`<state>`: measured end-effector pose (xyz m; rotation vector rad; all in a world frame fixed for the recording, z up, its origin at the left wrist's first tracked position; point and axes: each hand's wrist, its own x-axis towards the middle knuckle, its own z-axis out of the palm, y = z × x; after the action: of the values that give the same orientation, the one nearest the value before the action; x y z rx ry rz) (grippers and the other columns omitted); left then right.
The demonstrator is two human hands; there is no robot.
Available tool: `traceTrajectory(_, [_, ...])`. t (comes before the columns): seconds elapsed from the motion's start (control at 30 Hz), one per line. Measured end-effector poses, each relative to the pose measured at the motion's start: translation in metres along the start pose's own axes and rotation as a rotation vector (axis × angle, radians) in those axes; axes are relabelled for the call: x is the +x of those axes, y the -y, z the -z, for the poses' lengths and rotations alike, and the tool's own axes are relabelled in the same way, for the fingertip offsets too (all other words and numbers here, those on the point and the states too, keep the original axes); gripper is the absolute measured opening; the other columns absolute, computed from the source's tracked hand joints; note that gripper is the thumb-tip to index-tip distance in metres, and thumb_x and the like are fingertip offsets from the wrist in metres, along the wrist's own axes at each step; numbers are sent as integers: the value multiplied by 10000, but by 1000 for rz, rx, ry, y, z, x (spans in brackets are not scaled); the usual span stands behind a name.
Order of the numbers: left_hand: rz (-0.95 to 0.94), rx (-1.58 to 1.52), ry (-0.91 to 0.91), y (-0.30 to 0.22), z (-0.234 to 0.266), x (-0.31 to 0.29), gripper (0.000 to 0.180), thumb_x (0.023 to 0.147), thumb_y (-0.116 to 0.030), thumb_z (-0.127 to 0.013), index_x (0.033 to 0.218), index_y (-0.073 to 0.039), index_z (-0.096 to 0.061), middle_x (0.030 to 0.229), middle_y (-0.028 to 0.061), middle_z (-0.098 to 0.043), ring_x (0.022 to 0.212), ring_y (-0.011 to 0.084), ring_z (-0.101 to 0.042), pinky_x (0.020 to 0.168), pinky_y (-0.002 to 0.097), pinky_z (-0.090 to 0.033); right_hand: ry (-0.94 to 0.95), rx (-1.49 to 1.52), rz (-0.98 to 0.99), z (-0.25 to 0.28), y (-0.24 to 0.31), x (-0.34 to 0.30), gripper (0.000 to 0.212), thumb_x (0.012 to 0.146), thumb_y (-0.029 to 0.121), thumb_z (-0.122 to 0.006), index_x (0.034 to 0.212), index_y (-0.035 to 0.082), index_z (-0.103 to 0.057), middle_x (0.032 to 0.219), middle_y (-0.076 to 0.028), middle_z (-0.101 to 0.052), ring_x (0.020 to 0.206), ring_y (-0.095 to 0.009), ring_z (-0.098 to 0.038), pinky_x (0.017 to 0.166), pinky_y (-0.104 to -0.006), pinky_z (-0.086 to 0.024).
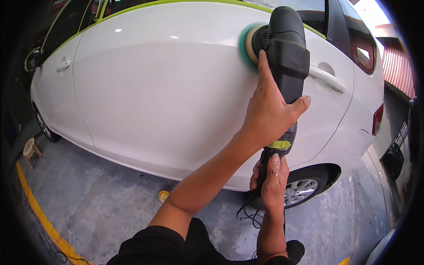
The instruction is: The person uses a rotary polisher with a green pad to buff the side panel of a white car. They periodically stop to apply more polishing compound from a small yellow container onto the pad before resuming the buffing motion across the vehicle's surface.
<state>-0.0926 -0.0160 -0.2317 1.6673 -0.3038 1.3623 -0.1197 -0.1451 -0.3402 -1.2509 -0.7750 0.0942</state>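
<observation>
A black electric car polisher (289,57) stands nearly upright against the white car's rear door (168,97). Its round green foam pad (244,46) lies against the panel just below the window line. My left hand (270,108) grips the middle of the polisher's body, index finger stretched toward the head and thumb over the far side. Lower down, my right hand (273,176) is closed around the rear handle, below a yellow-green strip (280,144). The pad covers the patch of paint behind it.
Right of the polisher is a door handle (327,78). Yellow-green masking tape (132,8) edges the windows. A black cord (251,216) hangs to the floor by the rear wheel (302,190). A small stool (32,150) and a yellow round object (164,195) are on the concrete floor.
</observation>
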Motion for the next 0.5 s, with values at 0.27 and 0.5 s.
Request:
traceTrajectory(0.27, [197, -41, 57, -5, 75, 32, 1103, 917, -475, -775, 1590, 99, -115, 1293, 244, -611, 1148, 291, -656, 963, 381, -555, 5, -48, 5, -78, 9, 15, 492, 1093, 562, -460, 1077, 71, -461, 640, -39, -507, 437, -125, -501, 404, -270, -419])
traceTrajectory(0.5, [122, -197, -29, -6, 161, 31, 980, 922, -417, -792, 1547, 93, -236, 1243, 196, -631, 1086, 265, -652, 951, 359, -540, 132, -81, 9, -147, 8, 15, 481, 1086, 541, -499, 1094, 60, -491, 631, -16, -506, 441, -103, -489, 412, -260, -399])
